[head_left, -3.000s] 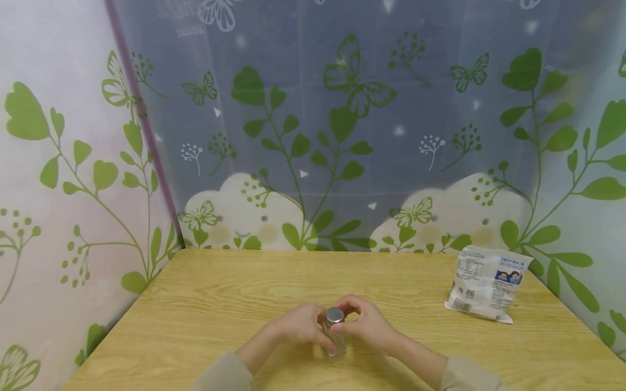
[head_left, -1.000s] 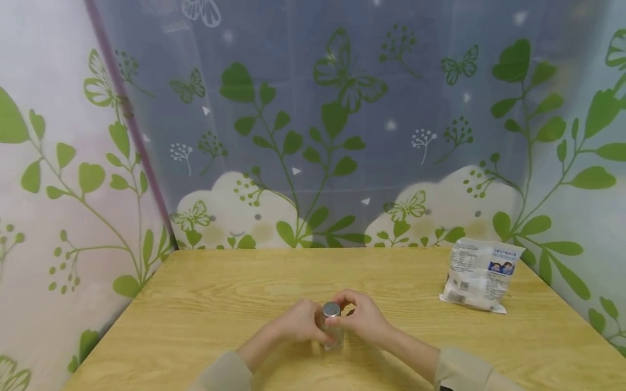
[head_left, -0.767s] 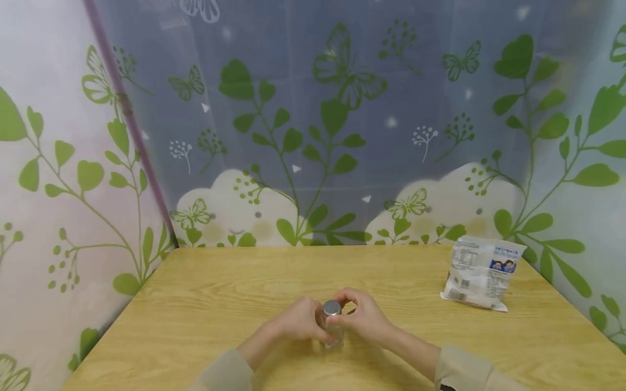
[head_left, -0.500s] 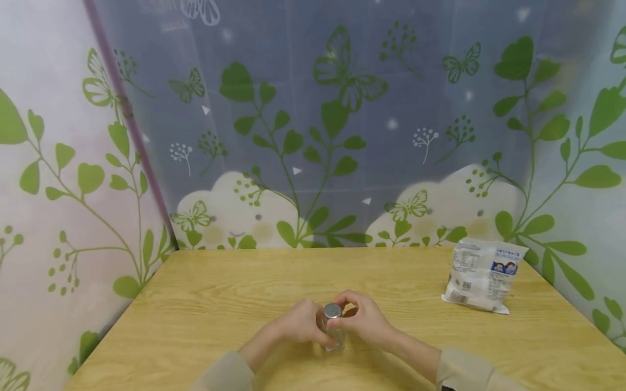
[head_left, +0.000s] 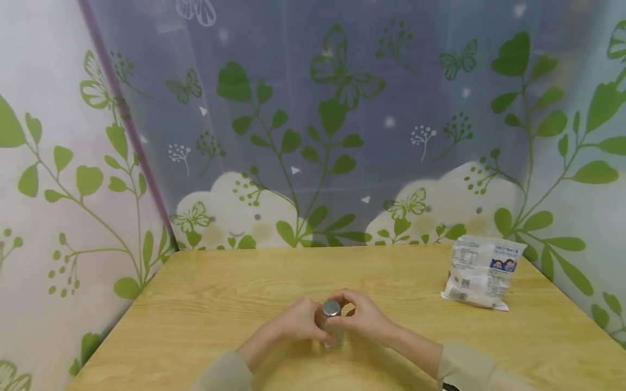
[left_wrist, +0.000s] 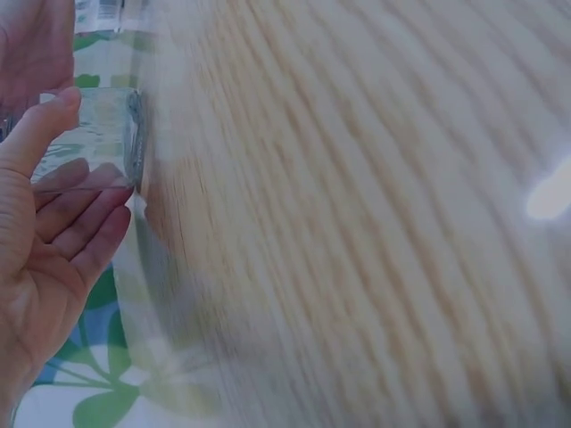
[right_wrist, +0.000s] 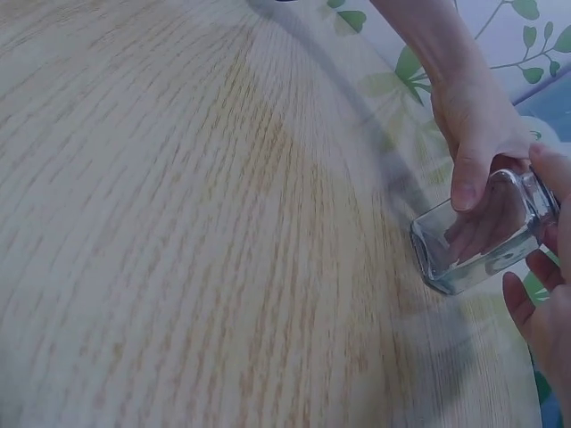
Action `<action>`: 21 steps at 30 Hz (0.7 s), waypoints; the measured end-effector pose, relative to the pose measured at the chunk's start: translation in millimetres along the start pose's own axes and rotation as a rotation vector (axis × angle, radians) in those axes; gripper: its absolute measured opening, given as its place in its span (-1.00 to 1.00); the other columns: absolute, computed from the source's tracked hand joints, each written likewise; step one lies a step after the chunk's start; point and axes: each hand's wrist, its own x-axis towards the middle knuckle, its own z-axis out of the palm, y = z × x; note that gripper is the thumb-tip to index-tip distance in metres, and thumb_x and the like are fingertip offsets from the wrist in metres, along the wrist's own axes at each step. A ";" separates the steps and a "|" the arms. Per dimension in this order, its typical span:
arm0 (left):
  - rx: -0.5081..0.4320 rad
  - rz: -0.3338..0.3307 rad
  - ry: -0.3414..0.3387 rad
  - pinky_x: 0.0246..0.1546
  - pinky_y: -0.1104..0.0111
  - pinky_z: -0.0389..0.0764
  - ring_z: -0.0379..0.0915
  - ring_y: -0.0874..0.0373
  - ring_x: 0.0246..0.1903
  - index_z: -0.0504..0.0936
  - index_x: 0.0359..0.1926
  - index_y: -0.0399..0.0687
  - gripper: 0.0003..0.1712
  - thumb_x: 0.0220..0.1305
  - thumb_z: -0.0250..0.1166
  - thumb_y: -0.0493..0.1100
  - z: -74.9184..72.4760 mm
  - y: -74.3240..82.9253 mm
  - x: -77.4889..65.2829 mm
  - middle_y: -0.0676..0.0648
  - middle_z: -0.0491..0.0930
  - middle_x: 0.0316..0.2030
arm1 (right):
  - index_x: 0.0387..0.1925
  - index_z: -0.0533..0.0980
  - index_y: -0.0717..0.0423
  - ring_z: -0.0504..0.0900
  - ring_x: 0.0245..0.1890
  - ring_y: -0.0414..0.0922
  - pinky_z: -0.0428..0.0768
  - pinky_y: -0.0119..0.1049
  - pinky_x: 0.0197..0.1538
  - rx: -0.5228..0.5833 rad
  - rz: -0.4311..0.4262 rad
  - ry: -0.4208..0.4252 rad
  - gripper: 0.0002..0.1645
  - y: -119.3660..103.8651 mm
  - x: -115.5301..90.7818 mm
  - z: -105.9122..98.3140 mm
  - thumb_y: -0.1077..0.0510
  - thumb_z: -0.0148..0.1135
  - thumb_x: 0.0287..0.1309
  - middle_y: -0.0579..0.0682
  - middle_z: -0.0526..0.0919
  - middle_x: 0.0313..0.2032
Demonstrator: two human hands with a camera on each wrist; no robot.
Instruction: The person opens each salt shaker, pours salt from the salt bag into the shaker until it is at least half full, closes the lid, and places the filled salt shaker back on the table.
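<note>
You get even, soft light in the head view, faint shadow (head_left: 383,369) at 6 o'clock on the table (head_left: 220,282); left wrist: hazy, white glare (left_wrist: 551,192) at 3 o'clock; right wrist: dimmer, bluish.

Left arm: forearm (head_left: 264,342) bare below a pale sleeve (head_left: 224,373), slanting in from the table's (head_left: 220,304) near side towards its left-right middle.
Left hand (head_left: 299,320): holds the bottle (right_wrist: 482,234) low, back of the hand uppermost.
Left thumb (left_wrist: 43,132): laid along the near glass.
Left fingers (left_wrist: 89,236): only gently bent, side by side, supporting the opposite face.
Right arm: slants in from the near side, right of centre, its sleeve (head_left: 462,365) pushed above the wrist.
Right hand (head_left: 367,320): pinches the bottle's top, higher than the left.
Right thumb (head_left: 339,321): on the near side.
Right index finger: arched behind, nearer the table's far edge.
Other right fingers (right_wrist: 519,303): bent, close beside the glass.
</note>
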 end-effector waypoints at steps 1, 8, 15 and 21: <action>-0.003 -0.004 -0.004 -0.68 0.54 0.36 0.32 0.36 -0.72 0.61 -0.42 -0.07 -0.76 -0.14 0.49 -0.15 0.4 -0.3 -0.2 0.13 0.56 -0.66 | 0.02 0.40 0.23 0.40 -0.11 -0.07 0.45 -0.25 -0.13 0.008 0.003 -0.004 -0.44 0.1 -0.4 0.3 0.05 0.34 0.03 -0.01 0.49 -0.17; 0.052 -0.037 0.009 -0.67 0.53 0.29 0.25 0.36 -0.70 0.57 -0.45 -0.01 -0.73 -0.15 0.50 -0.09 -0.1 3.9 -0.3 0.14 0.51 -0.66 | -0.06 0.38 0.22 0.42 -0.14 -0.07 0.47 -0.30 -0.21 0.036 0.011 0.023 -0.50 -3.5 -0.6 0.7 0.11 0.36 0.00 0.02 0.48 -0.20; 0.050 -0.029 0.004 -0.56 0.49 0.46 0.40 0.33 -0.62 0.59 -0.41 -0.04 -0.71 -0.16 0.51 -0.08 -1.1 4.2 -0.8 0.14 0.56 -0.59 | -0.01 0.44 0.26 0.45 -0.13 -0.09 0.51 -0.30 -0.21 -0.001 -0.023 0.006 -0.50 -3.1 -0.3 -3.0 0.11 0.33 0.04 0.03 0.54 -0.17; 0.061 -0.051 -0.001 -0.50 0.44 0.51 0.47 0.29 -0.56 0.59 -0.38 -0.06 -0.68 -0.15 0.50 -0.06 -0.7 5.3 -1.2 0.14 0.57 -0.55 | 0.08 0.38 0.34 0.45 -0.10 -0.08 0.49 -0.25 -0.18 -0.027 -0.056 -0.007 -0.38 -1.3 -1.6 -5.0 0.10 0.33 0.04 0.06 0.55 -0.10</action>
